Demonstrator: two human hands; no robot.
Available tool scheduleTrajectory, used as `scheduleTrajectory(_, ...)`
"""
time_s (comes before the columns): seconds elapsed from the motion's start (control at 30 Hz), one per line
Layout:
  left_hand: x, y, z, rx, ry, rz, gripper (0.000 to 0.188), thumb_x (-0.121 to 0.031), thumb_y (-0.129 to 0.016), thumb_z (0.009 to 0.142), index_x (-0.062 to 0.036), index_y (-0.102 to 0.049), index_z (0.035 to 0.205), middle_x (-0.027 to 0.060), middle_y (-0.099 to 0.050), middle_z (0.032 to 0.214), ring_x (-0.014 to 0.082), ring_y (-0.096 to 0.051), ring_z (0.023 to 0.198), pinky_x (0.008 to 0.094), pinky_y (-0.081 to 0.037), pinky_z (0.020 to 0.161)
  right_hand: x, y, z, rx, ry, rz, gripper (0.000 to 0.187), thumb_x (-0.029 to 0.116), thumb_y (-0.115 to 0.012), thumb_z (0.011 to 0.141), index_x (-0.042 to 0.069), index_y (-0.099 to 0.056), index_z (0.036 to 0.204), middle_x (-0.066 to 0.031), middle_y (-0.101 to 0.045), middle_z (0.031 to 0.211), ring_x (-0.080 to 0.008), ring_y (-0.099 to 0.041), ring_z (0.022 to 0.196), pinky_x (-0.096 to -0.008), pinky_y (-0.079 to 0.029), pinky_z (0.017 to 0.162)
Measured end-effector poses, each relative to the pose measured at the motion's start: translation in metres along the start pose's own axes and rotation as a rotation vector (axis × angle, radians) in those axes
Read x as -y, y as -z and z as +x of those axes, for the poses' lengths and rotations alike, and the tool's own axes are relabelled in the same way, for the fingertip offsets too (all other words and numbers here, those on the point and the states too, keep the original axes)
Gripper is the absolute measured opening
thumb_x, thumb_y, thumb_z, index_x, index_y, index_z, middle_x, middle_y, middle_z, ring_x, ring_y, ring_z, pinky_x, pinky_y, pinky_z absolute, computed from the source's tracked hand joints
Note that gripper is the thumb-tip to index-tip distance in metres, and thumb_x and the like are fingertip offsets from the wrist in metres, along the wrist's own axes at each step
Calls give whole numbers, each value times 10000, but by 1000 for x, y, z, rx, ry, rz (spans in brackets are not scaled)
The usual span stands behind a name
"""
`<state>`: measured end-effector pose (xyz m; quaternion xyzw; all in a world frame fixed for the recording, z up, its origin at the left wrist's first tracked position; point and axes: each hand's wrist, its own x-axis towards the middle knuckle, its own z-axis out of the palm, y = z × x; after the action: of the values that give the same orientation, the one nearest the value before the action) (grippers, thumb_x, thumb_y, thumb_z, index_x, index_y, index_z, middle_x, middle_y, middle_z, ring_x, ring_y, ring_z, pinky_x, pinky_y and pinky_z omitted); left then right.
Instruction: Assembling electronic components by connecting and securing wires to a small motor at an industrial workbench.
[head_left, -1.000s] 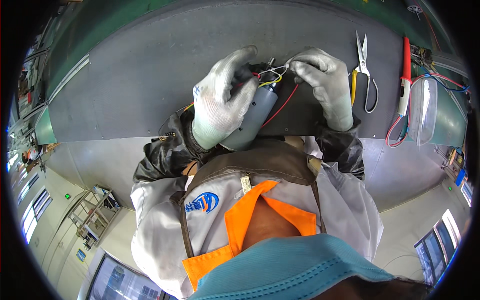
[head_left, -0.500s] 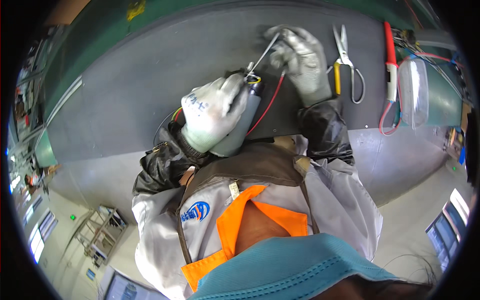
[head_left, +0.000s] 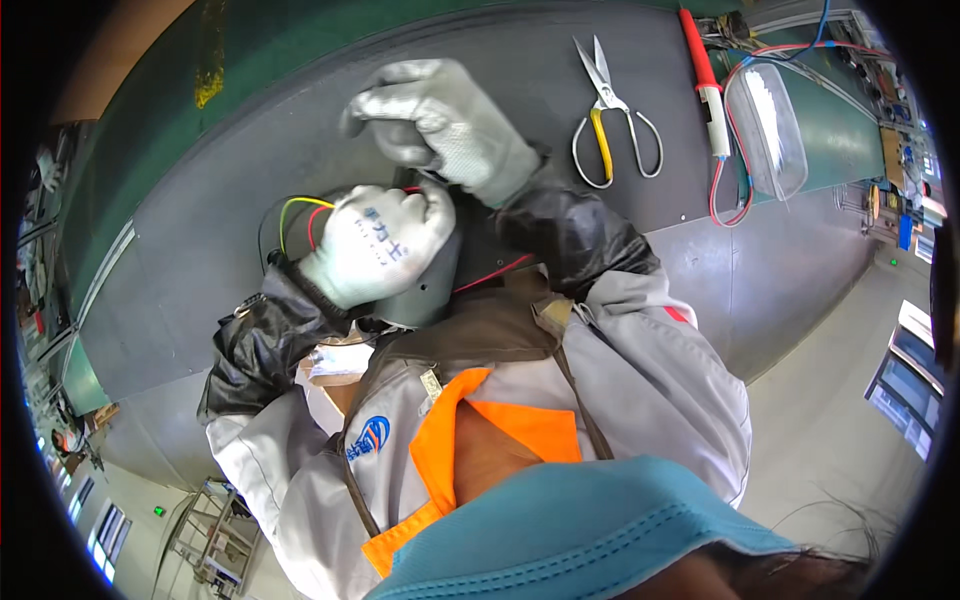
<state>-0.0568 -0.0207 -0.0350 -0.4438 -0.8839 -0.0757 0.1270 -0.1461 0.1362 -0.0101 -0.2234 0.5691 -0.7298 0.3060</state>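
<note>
Grey cylinder: left hand clasped over it, likely steadying.
Right hand: curled, twelve o'clock; cannot tell what's held.
Scissors: one o'clock, probably for reach.

The desk has a dark grey, matte top bordered by green along its far and right sides; a strip of yellow tape marks the green at the far left. Right of centre lie scissors, slightly spread, blades pointing to the far side, one handle loop partly wrapped in yellow. Farther right lies a slim red-and-white tool, its red cord looping near the front edge. Just beside it, a clear plastic tray holds white strips. Left of centre, a grey cylinder sits at the front edge, partly hidden, with a red wire to its right and yellow, red and black wires to its left.
</note>
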Motion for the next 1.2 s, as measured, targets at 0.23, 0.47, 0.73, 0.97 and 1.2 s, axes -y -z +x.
scheduleTrajectory(0.23, 0, 19, -1, 31, 351, -42, 295, -266, -716, 846, -85, -666, 1074, 76, -591, 778, 261, -631, 729, 397, -510, 642, -20, 77, -56, -580, 364, -1093, 297, 244, -676, 956, 48, -673, 1179, -116, -695, 965, -260, -675, 910, -361, -546, 747)
scheduleTrajectory(0.47, 50, -20, 20, -235, 24, -542, 217, -212, -707, 918, -29, -703, 1035, 155, -687, 1048, 322, -636, 970, 378, -514, 874, -56, 82, -199, -707, -15, -1549, 607, 79, -689, 879, 62, -478, 1447, -251, -501, 1407, -442, -491, 1273, -494, -433, 1044)
scheduleTrajectory(0.73, 66, -44, 19, -150, 631, -1886, 479, -361, -591, 1008, 13, -591, 1308, 158, -659, 1254, 223, -660, 1097, 394, -527, 986, -40, 71, -270, -706, -426, -1521, 745, -42, -696, 788, 48, -437, 1480, -253, -522, 1365, -403, -582, 1140, -455, -501, 963)
scheduleTrajectory(0.97, 60, -53, -1, -440, 340, -2038, 437, -300, -531, 1045, -12, -558, 1373, 205, -592, 1369, 305, -635, 1177, 446, -510, 1028, -10, 76, -190, -275, -308, -639, 670, 263, -707, 932, 2, -432, 1485, -152, -578, 1342, -264, -582, 1214, -324, -422, 1045)
scheduleTrajectory(1.2, 58, -28, 0, -325, 500, -1409, 387, -203, -607, 970, -20, -609, 1311, 175, -645, 1266, 248, -651, 1125, 362, -532, 963, 31, 28, -116, 171, -264, -1226, 738, 466, -745, 876, 42, -488, 1422, -259, -629, 1224, -432, -639, 1097, -452, -533, 916)
